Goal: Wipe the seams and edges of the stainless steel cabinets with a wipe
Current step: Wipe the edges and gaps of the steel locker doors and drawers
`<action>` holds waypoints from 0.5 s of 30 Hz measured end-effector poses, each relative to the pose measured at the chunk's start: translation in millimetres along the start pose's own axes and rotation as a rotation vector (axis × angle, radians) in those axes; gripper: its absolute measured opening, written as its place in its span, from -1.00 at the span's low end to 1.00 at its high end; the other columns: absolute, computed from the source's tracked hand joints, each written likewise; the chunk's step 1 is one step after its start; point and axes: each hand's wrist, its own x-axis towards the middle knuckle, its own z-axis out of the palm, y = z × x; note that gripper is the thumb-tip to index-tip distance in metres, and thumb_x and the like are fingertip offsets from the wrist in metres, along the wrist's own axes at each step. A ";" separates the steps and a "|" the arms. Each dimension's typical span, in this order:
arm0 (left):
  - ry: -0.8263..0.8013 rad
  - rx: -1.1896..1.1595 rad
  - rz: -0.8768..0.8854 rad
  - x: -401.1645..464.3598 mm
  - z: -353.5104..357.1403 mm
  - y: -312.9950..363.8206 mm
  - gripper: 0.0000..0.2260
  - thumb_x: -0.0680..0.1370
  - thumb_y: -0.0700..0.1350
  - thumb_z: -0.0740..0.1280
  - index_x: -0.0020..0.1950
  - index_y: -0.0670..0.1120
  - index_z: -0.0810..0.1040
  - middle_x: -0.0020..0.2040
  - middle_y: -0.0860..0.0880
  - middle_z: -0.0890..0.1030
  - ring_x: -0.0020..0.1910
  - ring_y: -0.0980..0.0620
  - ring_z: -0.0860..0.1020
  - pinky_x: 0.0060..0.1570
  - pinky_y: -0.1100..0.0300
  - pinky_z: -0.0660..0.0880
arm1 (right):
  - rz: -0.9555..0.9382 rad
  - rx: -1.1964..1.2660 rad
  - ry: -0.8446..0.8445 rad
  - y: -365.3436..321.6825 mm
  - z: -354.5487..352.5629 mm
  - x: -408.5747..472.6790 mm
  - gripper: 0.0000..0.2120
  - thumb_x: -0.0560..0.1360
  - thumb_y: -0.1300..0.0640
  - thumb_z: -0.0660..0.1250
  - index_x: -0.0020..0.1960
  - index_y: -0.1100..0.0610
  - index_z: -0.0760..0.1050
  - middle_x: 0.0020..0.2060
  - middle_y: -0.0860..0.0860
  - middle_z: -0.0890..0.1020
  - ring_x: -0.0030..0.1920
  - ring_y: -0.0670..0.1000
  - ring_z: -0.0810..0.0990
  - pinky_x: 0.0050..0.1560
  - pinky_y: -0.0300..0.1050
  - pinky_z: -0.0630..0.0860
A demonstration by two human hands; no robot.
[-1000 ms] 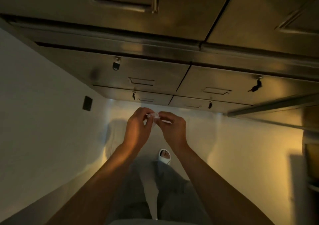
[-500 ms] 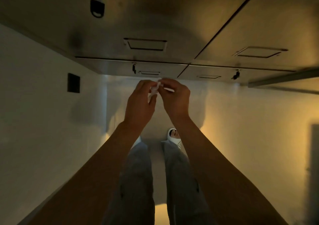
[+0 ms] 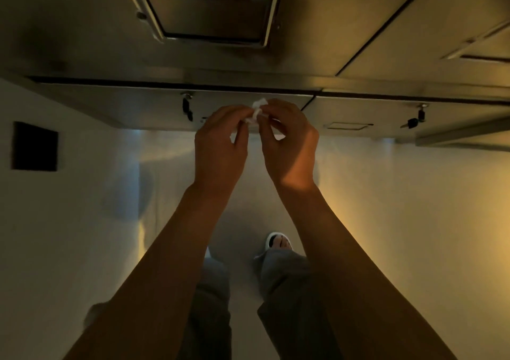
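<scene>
A small crumpled white wipe [image 3: 258, 111] is pinched between the fingertips of both hands, held in the air in front of the lowest cabinet row. My left hand [image 3: 220, 144] pinches its left side and my right hand [image 3: 289, 141] pinches its right side. The stainless steel cabinets [image 3: 358, 28] fill the top of the view, with dark seams between the doors: one horizontal seam [image 3: 165, 85] runs just above my hands and a slanted vertical seam [image 3: 383, 25] lies at the upper right. Most of the wipe is hidden behind my fingers.
A recessed handle [image 3: 209, 11] sits in the door above. Keys hang from locks [image 3: 187, 105] left of my hands and at the right [image 3: 416, 119]. A white wall with a dark square plate [image 3: 34, 145] is at the left. My feet [image 3: 277, 242] stand on pale floor.
The view has tilted down and closer to the cabinets. Both hands have stayed together on the wipe, working it between the fingertips.
</scene>
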 end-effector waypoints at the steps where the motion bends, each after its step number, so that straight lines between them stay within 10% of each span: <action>1: 0.011 -0.005 0.006 4.2 7.5 -7.7 -0.82 0.63 -0.27 0.37 0.22 -0.23 0.66 0.13 -0.14 0.70 0.12 -0.02 0.67 0.20 0.00 0.61 | -0.023 -0.023 0.021 7.1 5.7 3.8 -0.82 0.58 0.25 0.44 0.16 0.26 0.67 0.11 0.13 0.70 0.13 0.02 0.69 0.16 0.03 0.65; 7: -0.041 -0.003 0.161 20.2 37.5 -38.9 -0.74 0.67 -0.19 0.30 0.32 -0.25 0.61 0.24 -0.20 0.67 0.25 -0.03 0.62 0.40 0.27 0.44 | -0.170 -0.153 0.160 49.0 28.4 18.8 -0.85 0.56 0.32 0.46 0.12 0.30 0.69 0.09 0.16 0.71 0.12 0.04 0.69 0.26 -0.22 0.55; 15: 0.010 -0.006 0.382 16.8 50.1 -65.2 -0.70 0.68 -0.26 0.29 0.40 -0.29 0.55 0.39 -0.18 0.58 0.42 -0.10 0.52 0.36 -0.10 0.50 | -0.354 -0.273 0.187 77.4 33.5 41.6 -0.91 0.57 0.17 0.48 0.01 0.20 0.71 -0.11 0.09 0.67 -0.14 0.05 0.65 -0.17 0.01 0.59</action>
